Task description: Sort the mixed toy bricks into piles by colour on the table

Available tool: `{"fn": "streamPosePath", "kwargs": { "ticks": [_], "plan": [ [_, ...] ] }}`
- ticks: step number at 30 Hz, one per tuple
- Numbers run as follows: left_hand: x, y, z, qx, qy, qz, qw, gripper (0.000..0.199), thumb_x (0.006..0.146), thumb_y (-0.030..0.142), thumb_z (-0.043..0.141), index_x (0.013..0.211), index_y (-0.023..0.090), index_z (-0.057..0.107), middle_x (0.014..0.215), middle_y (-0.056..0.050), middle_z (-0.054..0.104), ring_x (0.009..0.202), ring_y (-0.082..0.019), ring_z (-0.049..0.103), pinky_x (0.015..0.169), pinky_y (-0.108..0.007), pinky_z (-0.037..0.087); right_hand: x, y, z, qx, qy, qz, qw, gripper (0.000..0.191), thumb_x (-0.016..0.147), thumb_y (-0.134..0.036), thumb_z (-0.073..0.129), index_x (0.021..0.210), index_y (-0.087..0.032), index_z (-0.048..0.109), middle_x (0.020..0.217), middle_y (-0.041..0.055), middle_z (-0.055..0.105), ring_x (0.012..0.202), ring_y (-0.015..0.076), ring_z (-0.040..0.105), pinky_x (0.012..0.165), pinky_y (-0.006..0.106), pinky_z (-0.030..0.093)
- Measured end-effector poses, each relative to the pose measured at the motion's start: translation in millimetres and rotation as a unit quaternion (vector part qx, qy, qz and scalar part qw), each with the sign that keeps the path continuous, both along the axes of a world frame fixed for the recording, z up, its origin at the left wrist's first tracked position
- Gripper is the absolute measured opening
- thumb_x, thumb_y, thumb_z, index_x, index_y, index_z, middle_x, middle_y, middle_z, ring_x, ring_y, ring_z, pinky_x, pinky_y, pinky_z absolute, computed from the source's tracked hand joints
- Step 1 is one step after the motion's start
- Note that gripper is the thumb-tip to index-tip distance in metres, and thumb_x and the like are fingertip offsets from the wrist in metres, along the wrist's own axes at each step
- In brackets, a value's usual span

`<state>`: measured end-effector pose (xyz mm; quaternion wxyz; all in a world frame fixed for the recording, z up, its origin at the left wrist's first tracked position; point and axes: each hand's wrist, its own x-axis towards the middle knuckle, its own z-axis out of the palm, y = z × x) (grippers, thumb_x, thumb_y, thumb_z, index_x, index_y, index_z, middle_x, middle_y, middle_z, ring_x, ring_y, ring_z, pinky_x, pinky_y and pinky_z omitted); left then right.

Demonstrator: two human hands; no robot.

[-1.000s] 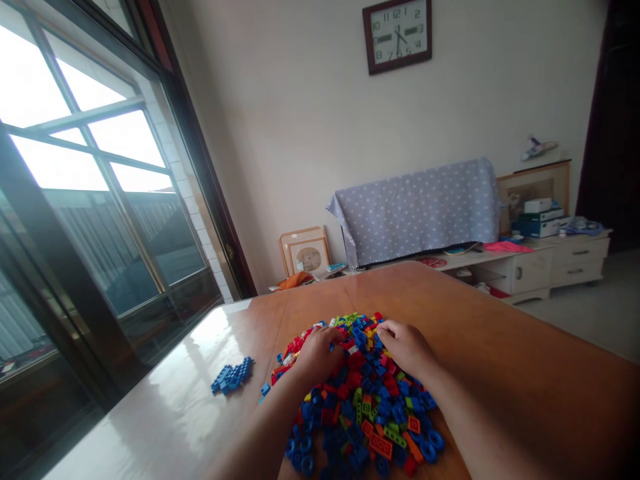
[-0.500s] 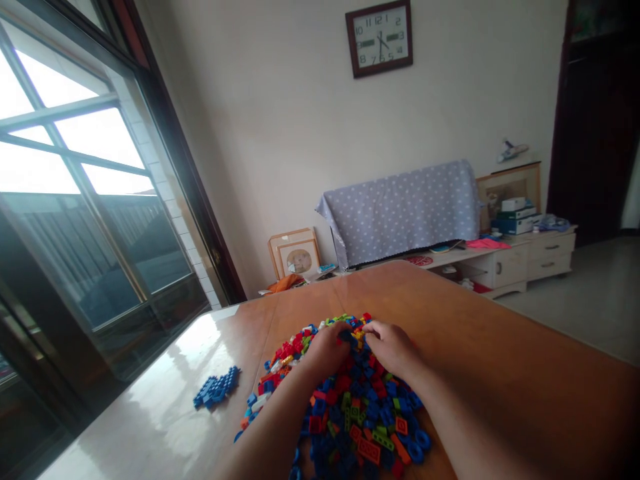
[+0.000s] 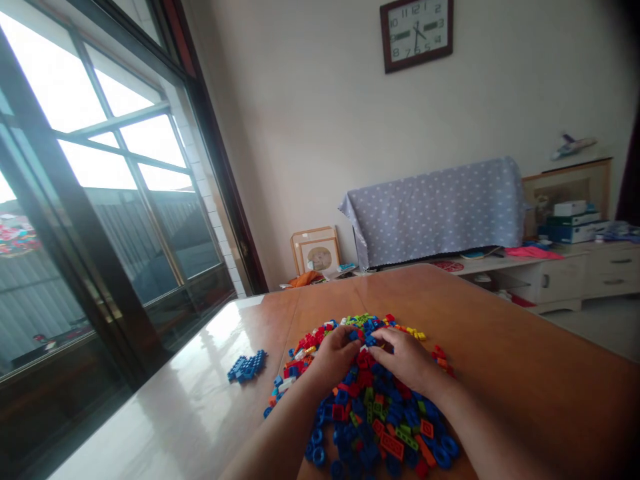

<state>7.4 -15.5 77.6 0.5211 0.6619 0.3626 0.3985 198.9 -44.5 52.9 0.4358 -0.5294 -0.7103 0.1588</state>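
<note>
A heap of toy building bricks in blue, red, green, orange and yellow covers the middle of the table, under and between my forearms. At its far part, my left hand has fingers and thumb closed around a small blue brick. Just to the right, my right hand points inward, its thumb and forefinger pinching at a blue brick. The fingertips of both hands are a short gap apart, and loose bricks lie behind them. Left of the heap lies a joined blue brick piece, apart from both hands.
The brown wooden table has a glossy glare on its left side. Beyond it stand a low white cabinet, a cloth-covered object and leaning frames. A glass door is at left, a wall clock above.
The view has swung left, so everything sits further right. My hands have drawn slightly nearer over the heap, and more yellow and red bricks show to the right.
</note>
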Motion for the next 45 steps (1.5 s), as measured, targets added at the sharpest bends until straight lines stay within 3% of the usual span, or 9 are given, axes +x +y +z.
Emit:
{"fn": "streamPosePath", "kwargs": {
  "ticks": [8, 16, 19, 27, 31, 34, 38, 41, 45],
  "plan": [
    [-90.0, -9.3, -2.9, 0.109, 0.191, 0.239, 0.946, 0.034, 0.083, 0.025, 0.058, 0.116, 0.018, 0.058, 0.078, 0.000, 0.062, 0.064, -0.012, 0.052, 0.059, -0.023, 0.038, 0.5, 3.8, -14.0, 0.007, -0.049, -0.026, 0.998, 0.035, 0.085, -0.036, 0.051, 0.114, -0.023, 0.067, 0.100, 0.0051, 0.073, 0.092, 0.0219, 0.067, 0.083, 0.031, 0.048],
    [-193.8, -11.5, -12.2, 0.162, 0.441, 0.438, 0.767, 0.028, 0.091, 0.038, 0.051, 0.109, 0.025, 0.067, 0.115, -0.009, 0.067, 0.107, -0.028, 0.056, 0.087, -0.036, 0.041, -2.0, 5.3, -20.3, 0.005, -0.086, -0.072, 0.994, 0.040, 0.087, -0.047, 0.049, 0.115, -0.025, 0.067, 0.097, 0.0048, 0.074, 0.088, 0.0237, 0.070, 0.078, 0.033, 0.051],
    [-211.7, -10.4, -19.9, 0.141, 0.472, 0.476, 0.729, 0.035, 0.091, 0.044, 0.047, 0.116, 0.030, 0.068, 0.125, -0.009, 0.063, 0.116, -0.033, 0.051, 0.090, -0.042, 0.039, -1.3, 5.7, -22.3, 0.008, -0.100, -0.086, 0.991, 0.043, 0.087, -0.052, 0.049, 0.115, -0.026, 0.067, 0.095, 0.0047, 0.074, 0.087, 0.0246, 0.070, 0.076, 0.034, 0.052],
    [-217.5, -5.8, -29.5, 0.123, 0.465, 0.509, 0.713, 0.045, 0.091, 0.044, 0.047, 0.129, 0.025, 0.061, 0.137, -0.011, 0.055, 0.129, -0.036, 0.041, 0.099, -0.051, 0.035, 0.8, 11.1, -30.3, 0.000, -0.105, -0.070, 0.992, 0.044, 0.088, -0.055, 0.048, 0.114, -0.026, 0.067, 0.095, 0.0066, 0.074, 0.087, 0.0262, 0.070, 0.078, 0.037, 0.053],
    [-189.4, -13.1, -18.7, 0.206, 0.407, 0.470, 0.756, 0.043, 0.092, 0.039, 0.048, 0.129, 0.020, 0.059, 0.134, -0.013, 0.058, 0.125, -0.032, 0.046, 0.102, -0.047, 0.036, -7.2, 6.1, -25.7, 0.009, -0.103, -0.052, 0.993, 0.044, 0.088, -0.055, 0.049, 0.115, -0.026, 0.067, 0.102, 0.0078, 0.073, 0.090, 0.0264, 0.069, 0.082, 0.039, 0.054],
    [-153.3, -26.3, -11.2, 0.232, 0.295, 0.355, 0.856, 0.036, 0.092, 0.040, 0.052, 0.119, 0.020, 0.064, 0.120, -0.011, 0.065, 0.114, -0.027, 0.057, 0.099, -0.039, 0.042, -18.1, -1.9, -19.9, 0.020, -0.112, -0.028, 0.993, 0.041, 0.088, -0.052, 0.052, 0.115, -0.027, 0.068, 0.110, 0.0079, 0.071, 0.097, 0.0263, 0.068, 0.087, 0.040, 0.053],
    [-103.0, -47.6, -8.9, 0.141, 0.146, 0.178, 0.963, 0.039, 0.089, 0.048, 0.059, 0.116, 0.021, 0.063, 0.103, -0.008, 0.070, 0.092, -0.021, 0.064, 0.077, -0.030, 0.049, -34.5, -13.7, -13.0, 0.037, -0.113, 0.034, 0.992, 0.037, 0.087, -0.048, 0.056, 0.117, -0.031, 0.069, 0.115, 0.0073, 0.070, 0.106, 0.0268, 0.066, 0.093, 0.039, 0.053],
    [-78.0, -54.6, -13.9, 0.079, 0.064, 0.087, 0.991, 0.042, 0.085, 0.048, 0.065, 0.115, 0.019, 0.060, 0.090, -0.004, 0.068, 0.078, -0.016, 0.061, 0.066, -0.026, 0.046, -45.2, -20.9, -10.1, 0.032, -0.107, 0.092, 0.989, 0.034, 0.088, -0.046, 0.056, 0.117, -0.032, 0.070, 0.113, 0.0071, 0.070, 0.104, 0.0255, 0.066, 0.092, 0.037, 0.054],
    [-64.8, -50.1, -24.5, 0.031, -0.025, 0.053, 0.998, 0.038, 0.080, 0.042, 0.072, 0.104, 0.017, 0.057, 0.075, 0.002, 0.059, 0.064, -0.010, 0.052, 0.058, -0.022, 0.039, -54.0, -25.0, -11.8, 0.018, -0.126, 0.107, 0.986, 0.033, 0.089, -0.044, 0.055, 0.116, -0.032, 0.071, 0.113, 0.0080, 0.069, 0.104, 0.0256, 0.067, 0.090, 0.035, 0.054]
  ]
}}
